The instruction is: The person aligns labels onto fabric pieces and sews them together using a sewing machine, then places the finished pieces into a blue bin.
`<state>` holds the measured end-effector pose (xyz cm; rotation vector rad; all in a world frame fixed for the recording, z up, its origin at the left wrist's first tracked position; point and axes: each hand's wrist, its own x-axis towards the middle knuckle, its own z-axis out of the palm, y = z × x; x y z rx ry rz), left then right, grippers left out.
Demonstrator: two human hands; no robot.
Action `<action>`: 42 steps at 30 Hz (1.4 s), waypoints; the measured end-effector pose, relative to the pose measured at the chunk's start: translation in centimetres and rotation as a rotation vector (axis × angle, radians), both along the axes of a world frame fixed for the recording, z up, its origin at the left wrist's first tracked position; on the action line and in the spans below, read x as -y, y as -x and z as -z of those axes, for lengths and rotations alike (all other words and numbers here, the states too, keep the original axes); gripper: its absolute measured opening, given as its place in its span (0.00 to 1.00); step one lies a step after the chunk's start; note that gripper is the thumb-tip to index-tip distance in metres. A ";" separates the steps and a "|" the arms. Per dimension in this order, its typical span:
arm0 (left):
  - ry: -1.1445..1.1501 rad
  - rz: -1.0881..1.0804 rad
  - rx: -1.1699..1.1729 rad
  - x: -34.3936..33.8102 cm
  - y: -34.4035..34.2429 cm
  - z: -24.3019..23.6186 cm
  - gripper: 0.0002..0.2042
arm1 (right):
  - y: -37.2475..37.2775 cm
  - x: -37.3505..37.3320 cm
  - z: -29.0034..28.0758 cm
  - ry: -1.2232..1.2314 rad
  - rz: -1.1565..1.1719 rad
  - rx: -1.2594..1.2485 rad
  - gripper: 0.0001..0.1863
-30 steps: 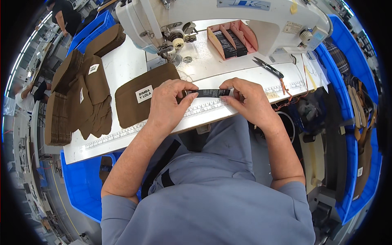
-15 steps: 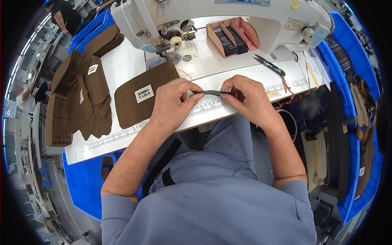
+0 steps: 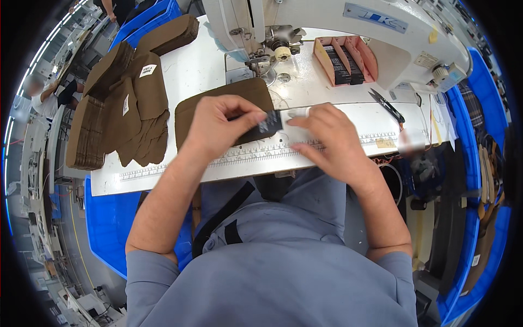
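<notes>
A small black fabric label (image 3: 271,122) with pale printing is pinched between the thumb and fingers of my left hand (image 3: 223,124), its free end pointing right. My right hand (image 3: 332,136) is just beyond that end, thumb and fingers apart, with some blur at the fingertips. Under and behind my left hand lies a flat brown fabric panel (image 3: 188,111) with rounded corners; the hand hides part of it. The sewing machine's head (image 3: 275,49) stands behind the panel, its needle area above the table.
Stacked brown pieces (image 3: 117,109) lie at the left of the white table (image 3: 180,60). A pink divided box (image 3: 354,46) holds black labels behind my right hand. Black thread snips (image 3: 388,106) rest to the right. Blue bins (image 3: 109,229) flank the table.
My right hand has let go of the black label and opened. The label, earlier edge-on between both hands, now shows its printed face in my left hand. The whole view has shifted.
</notes>
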<state>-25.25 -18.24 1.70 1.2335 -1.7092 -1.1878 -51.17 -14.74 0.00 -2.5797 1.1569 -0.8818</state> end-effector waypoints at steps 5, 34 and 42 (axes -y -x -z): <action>-0.065 -0.067 0.107 3.1 -1.9 -0.2 0.07 | -2.5 -0.4 1.1 0.094 -0.070 -0.089 0.28; 0.022 0.013 0.379 6.7 -0.7 2.3 0.09 | -1.6 -0.1 0.8 -0.012 -0.186 -0.019 0.27; 0.036 0.005 0.390 6.8 -0.9 2.3 0.10 | -1.4 5.1 0.3 0.009 -0.147 0.004 0.20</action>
